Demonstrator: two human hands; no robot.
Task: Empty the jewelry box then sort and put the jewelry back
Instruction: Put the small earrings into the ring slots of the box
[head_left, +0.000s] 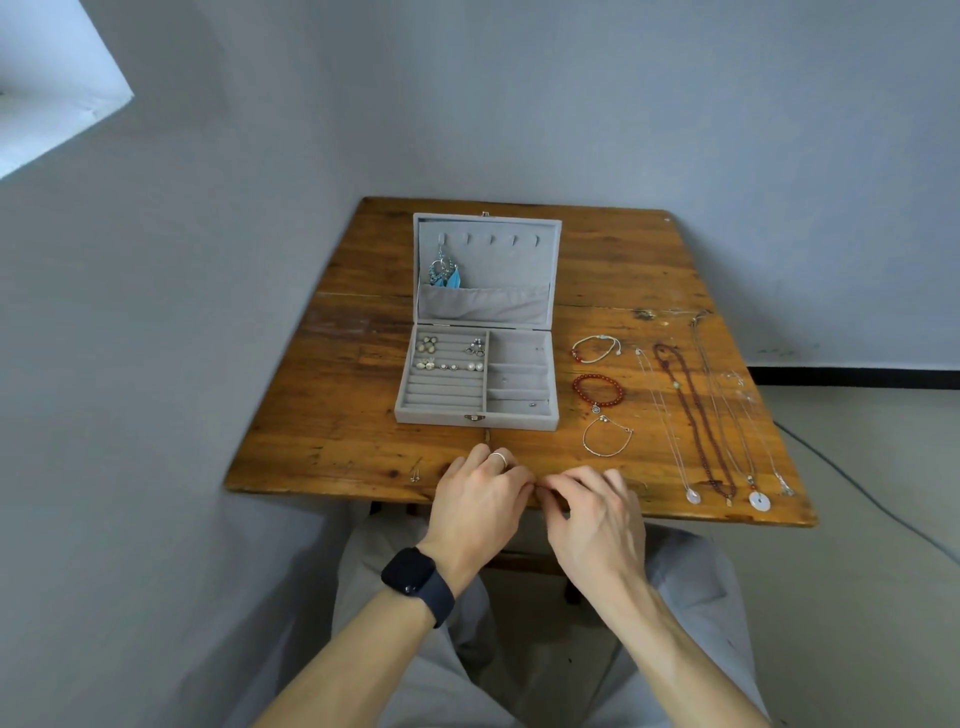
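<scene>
Head view: left hand (478, 499) and right hand (592, 514) curl together at the table's (337, 415) near edge, can't tell if they're holding anything, so something tiny could easily slip off, never reaching the open jewelry box (441, 415) mid-table.

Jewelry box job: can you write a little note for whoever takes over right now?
Left hand and right hand: fingers curled, tips meeting at the front edge of the table; whether they hold anything I cannot tell.
Jewelry box open; earrings sit in its left slots, a blue feather piece hangs in the lid.
To do: three bracelets and the necklaces lie on the table right of the box.
</scene>
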